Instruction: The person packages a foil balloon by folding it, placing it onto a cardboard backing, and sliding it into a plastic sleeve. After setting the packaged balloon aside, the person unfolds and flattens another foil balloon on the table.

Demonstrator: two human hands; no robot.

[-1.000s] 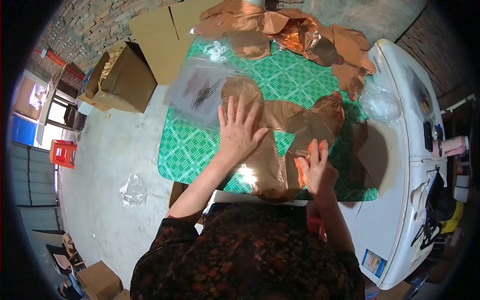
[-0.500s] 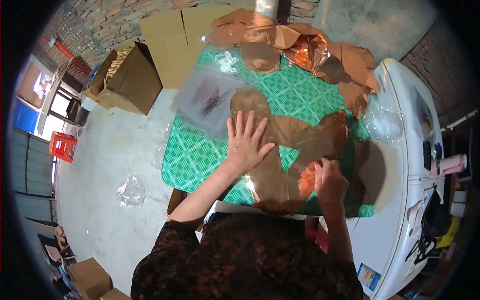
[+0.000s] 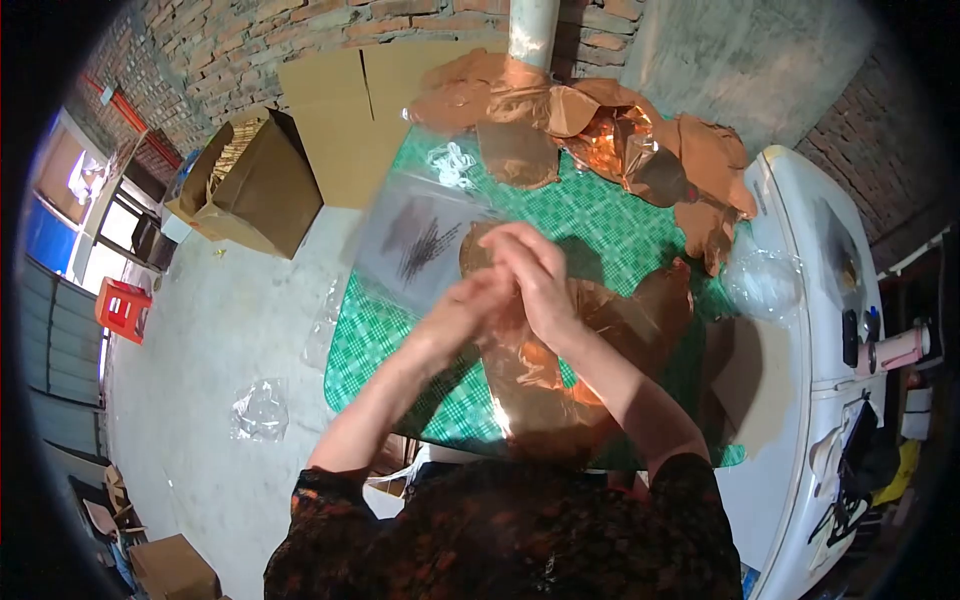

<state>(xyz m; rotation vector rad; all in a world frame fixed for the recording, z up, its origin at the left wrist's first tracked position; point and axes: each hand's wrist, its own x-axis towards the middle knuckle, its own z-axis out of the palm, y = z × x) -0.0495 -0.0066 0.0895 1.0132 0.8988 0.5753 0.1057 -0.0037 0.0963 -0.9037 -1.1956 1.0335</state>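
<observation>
A flat copper-coloured foil balloon (image 3: 640, 320) with rounded lobes lies on the table's near half. Its lower part (image 3: 520, 410) is creased, and an orange patch shows beside my right forearm. Above the upper left of this foil, my right hand (image 3: 535, 280) is bent, with its fingers curled over toward my left hand. My left hand (image 3: 478, 300) meets it from below, and its fingers are blurred and partly covered. Whether anything is between the hands is hidden. A clear plastic bag (image 3: 420, 240) with thin dark strands lies just left of them.
A green checked cloth (image 3: 370, 360) covers the table. More copper foil balloons (image 3: 520, 150) lie heaped along its far edge, near a white string bundle (image 3: 452, 163). A white fridge (image 3: 800, 420) lies at right with clear plastic (image 3: 765, 275) on it. A cardboard box (image 3: 255, 190) stands at left.
My left hand has lifted off the foil, and my right hand has moved up and left to meet it. The orange patch now lies further left, with the foil's right part folded over.
</observation>
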